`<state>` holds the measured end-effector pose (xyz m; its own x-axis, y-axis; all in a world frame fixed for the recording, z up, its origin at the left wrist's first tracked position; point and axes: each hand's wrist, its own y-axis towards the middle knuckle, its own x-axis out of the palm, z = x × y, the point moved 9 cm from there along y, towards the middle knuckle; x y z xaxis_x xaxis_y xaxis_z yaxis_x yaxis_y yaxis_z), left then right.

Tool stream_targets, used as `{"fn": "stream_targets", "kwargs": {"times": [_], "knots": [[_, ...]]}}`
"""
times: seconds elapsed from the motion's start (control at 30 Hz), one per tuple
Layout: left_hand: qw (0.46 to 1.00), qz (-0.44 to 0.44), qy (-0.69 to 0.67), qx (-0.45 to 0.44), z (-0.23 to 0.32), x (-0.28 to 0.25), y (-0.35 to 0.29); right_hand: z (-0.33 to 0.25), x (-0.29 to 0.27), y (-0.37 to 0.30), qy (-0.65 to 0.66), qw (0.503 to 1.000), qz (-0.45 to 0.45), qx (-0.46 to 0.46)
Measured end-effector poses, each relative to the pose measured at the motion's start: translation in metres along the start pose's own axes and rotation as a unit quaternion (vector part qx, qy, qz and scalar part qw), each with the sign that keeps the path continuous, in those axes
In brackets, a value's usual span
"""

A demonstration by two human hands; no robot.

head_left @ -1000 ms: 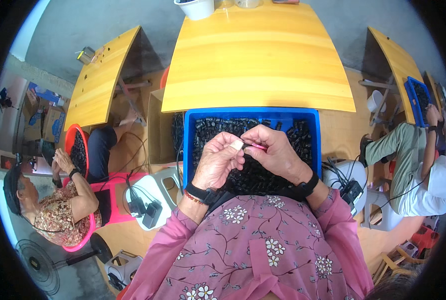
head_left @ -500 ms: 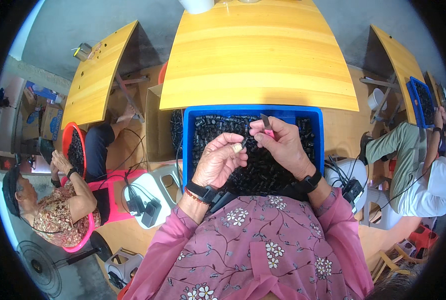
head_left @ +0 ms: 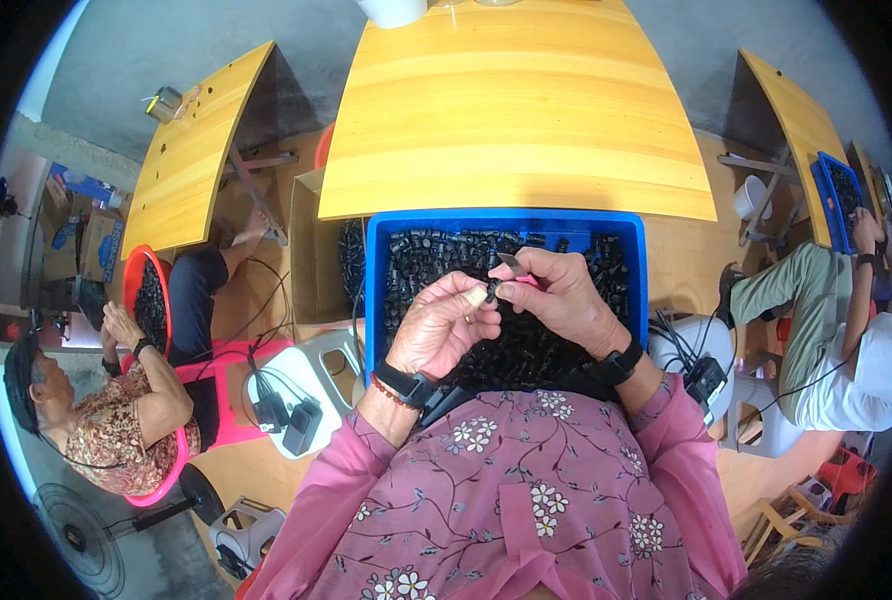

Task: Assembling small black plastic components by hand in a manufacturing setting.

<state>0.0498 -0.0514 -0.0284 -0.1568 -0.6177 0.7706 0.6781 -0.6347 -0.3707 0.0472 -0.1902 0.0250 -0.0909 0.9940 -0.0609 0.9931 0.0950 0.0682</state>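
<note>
A small black part (head_left: 492,290) is pinched between the thumb and fingers of my left hand (head_left: 446,318). The thumb has a pale yellowish cover over its tip. My right hand (head_left: 564,293) is closed round a knife with a pink handle (head_left: 530,281) and a flat dark blade (head_left: 511,263) that points up and left. My right thumb meets the black part, so both hands come together there. Below them is a blue bin (head_left: 373,300) full of small black cylindrical parts (head_left: 436,255).
A yellow wooden table (head_left: 516,110) stands beyond the bin, a cardboard box (head_left: 308,250) left of it. Stools with black devices and cables flank me, the left one white (head_left: 296,390). One person (head_left: 116,400) sits at left by a red basin (head_left: 136,275), another (head_left: 836,350) at right.
My right hand has moved left and slightly down, bringing its thumb and the knife up to the black part in my left hand. The left hand has barely moved.
</note>
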Motion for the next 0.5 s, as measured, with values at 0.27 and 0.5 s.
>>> {"fn": "stream_targets", "kwargs": {"times": [0.27, 0.5], "knots": [[0.999, 0.015, -0.033, -0.021, -0.007, -0.001, 0.0, -0.001, 0.0, 0.0, 0.034, 0.999, 0.0, 0.034], [0.993, -0.013, -0.112, -0.02, -0.006, -0.002, 0.004, -0.015, 0.006, 0.0, -0.092, 0.99, -0.007, -0.105]]}}
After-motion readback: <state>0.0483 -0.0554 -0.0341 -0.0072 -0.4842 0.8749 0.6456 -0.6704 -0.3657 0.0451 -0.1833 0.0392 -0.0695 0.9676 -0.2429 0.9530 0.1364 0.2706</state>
